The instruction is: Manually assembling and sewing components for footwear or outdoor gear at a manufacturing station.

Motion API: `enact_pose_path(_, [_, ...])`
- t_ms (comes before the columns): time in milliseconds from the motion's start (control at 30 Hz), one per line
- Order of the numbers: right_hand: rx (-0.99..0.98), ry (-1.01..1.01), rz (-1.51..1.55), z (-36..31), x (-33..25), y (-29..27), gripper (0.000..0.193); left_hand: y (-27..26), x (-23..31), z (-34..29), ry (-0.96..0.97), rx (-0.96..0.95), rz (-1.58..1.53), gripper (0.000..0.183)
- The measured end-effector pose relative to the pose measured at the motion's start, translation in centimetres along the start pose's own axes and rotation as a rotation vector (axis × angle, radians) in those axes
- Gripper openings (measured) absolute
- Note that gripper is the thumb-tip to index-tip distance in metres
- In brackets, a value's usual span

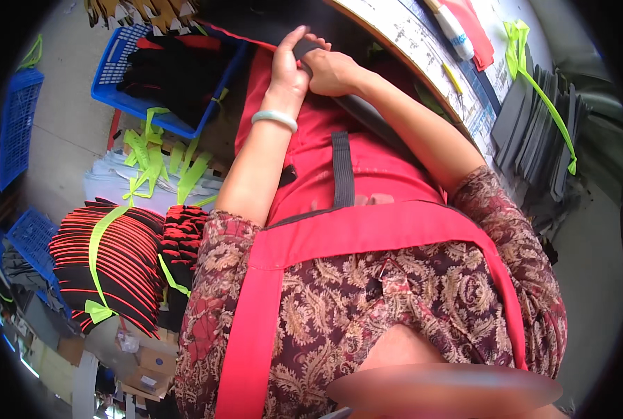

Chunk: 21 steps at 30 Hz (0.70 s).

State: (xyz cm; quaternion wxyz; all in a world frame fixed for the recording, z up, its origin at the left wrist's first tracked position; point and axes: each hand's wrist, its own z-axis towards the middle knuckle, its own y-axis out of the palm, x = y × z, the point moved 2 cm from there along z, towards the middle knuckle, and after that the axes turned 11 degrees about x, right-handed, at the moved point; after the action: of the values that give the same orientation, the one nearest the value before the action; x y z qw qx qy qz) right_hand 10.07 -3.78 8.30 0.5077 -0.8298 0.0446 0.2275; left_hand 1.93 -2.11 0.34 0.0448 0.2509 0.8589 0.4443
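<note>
Scuffed surface (402, 33) upper right; your right hand (331, 72) has fingers closed on a dark strip (303, 48), left hand (287, 68) alongside, grip unclear.

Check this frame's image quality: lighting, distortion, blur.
Head view: the worktop is brightly lit, while black fabric in the blue basket shows little detail; black fisheye vignetting rings the scene; a smeared oval patch obscures part of the lower edge; the left hand and right hand look fairly clear.
</note>
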Motion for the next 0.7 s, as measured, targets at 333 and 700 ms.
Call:
enact_pose_path(333, [0.143,0.028,0.045,-1.3,4.8,0.8,0.038,3.2,2.1,-12.2,0.551,-0.268,1.146,0.016])
enact_pose_path(700, [0.304,-0.058,-0.023,-0.9,5.8,3.1,0.035,11.5,-0.5,-23.0,0.125,-1.067,0.403,0.043])
